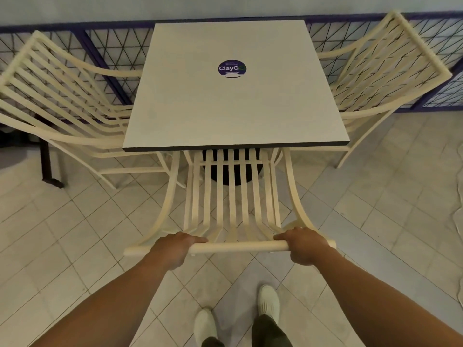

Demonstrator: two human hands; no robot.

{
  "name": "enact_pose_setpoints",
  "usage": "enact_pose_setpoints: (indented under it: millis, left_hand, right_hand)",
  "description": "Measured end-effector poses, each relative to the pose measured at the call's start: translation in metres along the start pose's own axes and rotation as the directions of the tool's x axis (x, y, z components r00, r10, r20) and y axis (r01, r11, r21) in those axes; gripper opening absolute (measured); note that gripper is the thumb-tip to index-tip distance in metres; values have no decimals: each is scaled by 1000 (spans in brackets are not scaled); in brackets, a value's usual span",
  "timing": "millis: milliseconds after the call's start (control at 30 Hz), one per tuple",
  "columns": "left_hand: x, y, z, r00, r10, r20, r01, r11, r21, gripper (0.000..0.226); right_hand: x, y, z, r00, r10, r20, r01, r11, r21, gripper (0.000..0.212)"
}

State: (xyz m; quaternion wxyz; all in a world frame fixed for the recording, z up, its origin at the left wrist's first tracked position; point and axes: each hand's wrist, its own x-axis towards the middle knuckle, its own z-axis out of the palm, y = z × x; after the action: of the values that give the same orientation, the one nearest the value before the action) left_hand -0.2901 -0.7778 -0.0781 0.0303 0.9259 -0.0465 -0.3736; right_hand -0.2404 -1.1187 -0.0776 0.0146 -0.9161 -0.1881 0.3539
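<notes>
A cream slatted chair [231,196] stands in front of me, its seat tucked under the near edge of a square grey table [225,108]. My left hand [172,249] grips the left part of the chair's top rail [238,246]. My right hand [304,245] grips the same rail near its right end. Both sets of fingers curl over the rail. A round purple sticker [232,68] sits on the tabletop.
Two more cream chairs flank the table, one at the left [57,101] and one at the right [380,71]. A purple-framed mesh fence [105,46] runs behind. A dark table leg [50,166] stands at left. My white shoes [268,301] are on the tiled floor.
</notes>
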Motion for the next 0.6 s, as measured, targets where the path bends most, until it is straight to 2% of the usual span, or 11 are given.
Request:
enact_pose_setpoints:
  millis: [200,600]
  left_hand:
    - [15,-4,-16,999,30,-29,-30,1000,7,80]
    - [24,-4,-22,1000,8,-9,-8,1000,2,84]
  right_hand:
    - [13,5,-11,1000,13,-12,-12,1000,14,59]
    - [21,10,-16,1000,18,-6,-18,1000,13,59]
